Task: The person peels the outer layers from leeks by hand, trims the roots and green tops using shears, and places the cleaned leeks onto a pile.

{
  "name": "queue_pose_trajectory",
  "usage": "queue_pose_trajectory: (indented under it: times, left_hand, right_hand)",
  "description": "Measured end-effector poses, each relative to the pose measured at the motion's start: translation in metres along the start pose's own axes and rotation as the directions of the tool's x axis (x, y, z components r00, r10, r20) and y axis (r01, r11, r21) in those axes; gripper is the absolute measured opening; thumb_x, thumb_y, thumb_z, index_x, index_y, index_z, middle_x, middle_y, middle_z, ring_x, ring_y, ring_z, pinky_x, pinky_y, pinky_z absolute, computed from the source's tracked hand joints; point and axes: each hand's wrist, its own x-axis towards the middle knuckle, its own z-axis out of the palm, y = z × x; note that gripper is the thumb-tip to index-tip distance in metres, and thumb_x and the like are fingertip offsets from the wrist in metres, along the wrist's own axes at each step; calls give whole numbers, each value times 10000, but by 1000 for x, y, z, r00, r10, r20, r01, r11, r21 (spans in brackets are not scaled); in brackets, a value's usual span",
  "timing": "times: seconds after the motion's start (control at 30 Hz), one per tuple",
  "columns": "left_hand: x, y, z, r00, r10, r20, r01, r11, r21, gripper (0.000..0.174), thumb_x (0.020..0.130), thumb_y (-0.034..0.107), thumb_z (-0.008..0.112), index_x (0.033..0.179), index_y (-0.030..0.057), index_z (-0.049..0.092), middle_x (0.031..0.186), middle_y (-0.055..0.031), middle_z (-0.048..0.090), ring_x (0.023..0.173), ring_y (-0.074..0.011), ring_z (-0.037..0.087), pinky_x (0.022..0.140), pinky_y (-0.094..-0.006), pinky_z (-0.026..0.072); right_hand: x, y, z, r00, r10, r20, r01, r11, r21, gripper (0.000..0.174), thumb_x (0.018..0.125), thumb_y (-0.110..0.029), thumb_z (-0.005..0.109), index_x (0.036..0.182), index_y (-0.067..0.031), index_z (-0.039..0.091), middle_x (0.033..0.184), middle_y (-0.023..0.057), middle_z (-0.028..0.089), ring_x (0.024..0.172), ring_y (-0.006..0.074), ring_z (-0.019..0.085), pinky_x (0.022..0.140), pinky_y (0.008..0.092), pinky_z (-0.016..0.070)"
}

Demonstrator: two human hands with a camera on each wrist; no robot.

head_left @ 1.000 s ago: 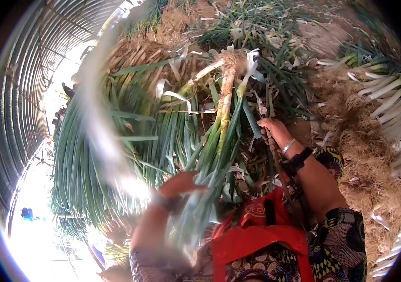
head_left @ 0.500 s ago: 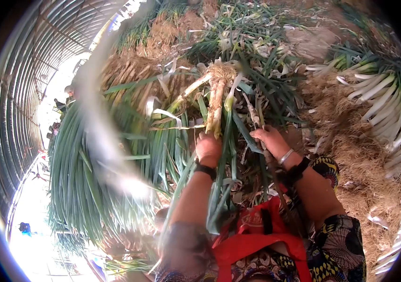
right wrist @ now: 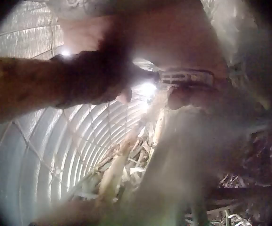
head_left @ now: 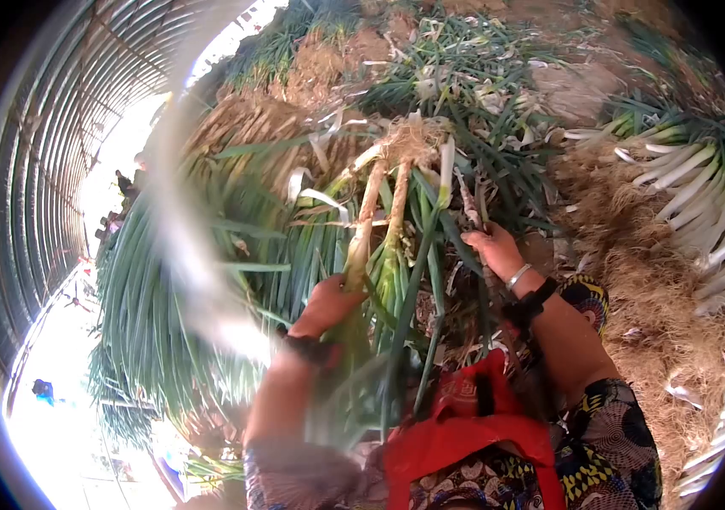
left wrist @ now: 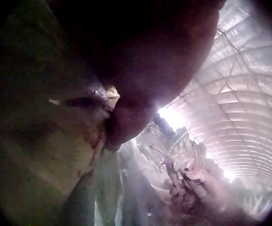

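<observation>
My left hand grips a leek at the upper stalk, where it turns green; its fingertips are partly hidden. In the left wrist view the thumb presses against the pale leaf sheath. A second leek stalk stands beside it, slanting apart from the first, and their brown roots meet at the far end. To the right, my right hand holds a long, thin, brownish rod-like thing, whose kind I cannot tell. The right wrist view is hazy around this hand.
Piled leeks with long green leaves lie at left. Trimmings cover the ground ahead. White-stalked leeks lie in a row at right, beside matted roots. A red apron covers my front. The ribbed greenhouse wall curves up left.
My left hand went from low among the leaves up to the stalks, then back down and left along one leek. The two stalks have spread apart. The right hand stays nearly still.
</observation>
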Motion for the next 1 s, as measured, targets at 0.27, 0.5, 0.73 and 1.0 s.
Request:
queue_pose_trajectory:
  times: [0.27, 0.5, 0.73, 1.0]
  left_hand:
    - [-39, -71, 62, 997, -72, -22, 68, 988, -138, 534, 745, 374, 709, 1079, -35, 637, 890, -178, 683, 850, -246, 662, 788, -354, 499]
    - [-39, -55, 73, 995, -80, -66, 66, 979, -190, 528, 713, 365, 727, 1083, -2, 639, 970, -242, 658, 935, -363, 637, 832, -412, 481]
    - [-34, -66, 85, 992, -74, -103, 59, 987, -149, 554, 672, 373, 791, 1032, -28, 659, 933, -224, 673, 903, -349, 647, 827, -404, 489]
    - [-42, -69, 83, 989, -138, -45, 113, 923, -367, 471, 775, 384, 703, 1024, -15, 671, 896, -216, 683, 867, -310, 668, 792, -378, 501]
  right_hand:
    - [-129, -72, 42, 840, 253, 481, 33, 860, -510, 449, 827, -400, 643, 1097, -42, 611, 862, 104, 668, 772, 214, 633, 733, 343, 493]
    - [-191, -57, 60, 743, 164, 649, 405, 663, -630, 355, 799, -285, 634, 930, 43, 594, 870, 268, 626, 820, 411, 621, 706, 463, 482]
    - [-148, -60, 84, 795, -73, 602, 473, 697, -539, 283, 792, -214, 629, 942, 19, 572, 832, 245, 608, 819, 427, 598, 727, 462, 484]
    - [-119, -54, 96, 884, 35, 466, 347, 619, -704, 318, 800, -270, 661, 884, 25, 577, 839, 259, 613, 811, 419, 610, 716, 460, 487]
